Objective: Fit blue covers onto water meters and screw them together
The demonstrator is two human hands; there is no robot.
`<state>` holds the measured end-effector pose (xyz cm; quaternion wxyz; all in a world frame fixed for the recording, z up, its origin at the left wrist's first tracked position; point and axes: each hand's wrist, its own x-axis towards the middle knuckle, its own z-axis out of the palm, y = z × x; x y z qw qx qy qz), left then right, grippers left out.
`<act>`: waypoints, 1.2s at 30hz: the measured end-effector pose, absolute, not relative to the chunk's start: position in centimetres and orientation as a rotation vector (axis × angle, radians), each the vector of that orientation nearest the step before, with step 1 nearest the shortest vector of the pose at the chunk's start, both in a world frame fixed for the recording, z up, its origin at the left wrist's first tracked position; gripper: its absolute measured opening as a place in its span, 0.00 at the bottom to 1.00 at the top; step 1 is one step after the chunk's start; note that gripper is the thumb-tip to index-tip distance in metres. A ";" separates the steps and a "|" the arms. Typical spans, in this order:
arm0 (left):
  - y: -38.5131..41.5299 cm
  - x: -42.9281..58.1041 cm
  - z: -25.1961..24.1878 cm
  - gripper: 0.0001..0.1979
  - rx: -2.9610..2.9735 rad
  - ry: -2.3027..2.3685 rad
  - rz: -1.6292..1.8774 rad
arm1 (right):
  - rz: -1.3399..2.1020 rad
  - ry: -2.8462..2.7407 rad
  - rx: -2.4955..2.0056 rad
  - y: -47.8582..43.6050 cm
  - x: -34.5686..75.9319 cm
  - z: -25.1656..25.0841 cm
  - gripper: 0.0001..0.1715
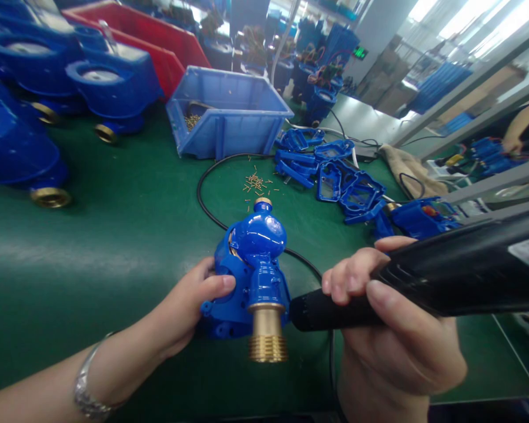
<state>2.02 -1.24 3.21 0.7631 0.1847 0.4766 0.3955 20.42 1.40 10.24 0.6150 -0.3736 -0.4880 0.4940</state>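
My left hand [207,294] is closed around the left side of a blue water meter [264,235], thumb across its casing. The meter lies on its side, its threaded brass pipe end [268,335] pointing toward me. In my right hand [392,317] is a black electric screwdriver [458,264], held almost level. Its nose meets or nearly meets the meter's right side; the bit is hidden. Small brass screws [256,182] lie loose just beyond the meter.
A blue parts bin [247,132] holds more small brass pieces, with a red bin [145,41] behind. Finished-looking blue meters [110,82] stand at left. Blue plastic frames [330,170] are heaped at right. A black cable [200,188] curves across the green mat. Another person's hand [514,141] shows far right.
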 end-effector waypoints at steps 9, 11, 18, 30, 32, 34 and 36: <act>-0.6 0.6 2.9 0.34 0.488 0.912 0.767 | 1.202 -1.141 -0.922 2.2 20.3 11.5 0.22; -0.5 0.5 2.9 0.33 0.481 0.892 0.765 | 1.160 -1.165 -0.929 2.6 20.7 13.5 0.21; -0.4 0.4 3.2 0.31 0.427 0.880 0.797 | 1.177 -1.633 -0.951 2.1 22.6 17.8 0.21; -0.3 0.2 2.9 0.23 0.451 0.828 0.823 | 1.430 -2.209 -1.016 0.1 21.0 12.2 0.27; -0.2 0.1 2.8 0.26 0.435 0.821 0.811 | 1.416 -2.269 -1.090 0.6 22.7 12.2 0.29; -0.2 0.1 2.7 0.30 0.424 0.837 0.805 | 1.450 -2.305 -1.107 0.9 24.5 12.4 0.33; -0.2 0.1 2.6 0.33 0.419 0.844 0.804 | 1.467 -2.262 -1.123 0.9 26.1 12.9 0.33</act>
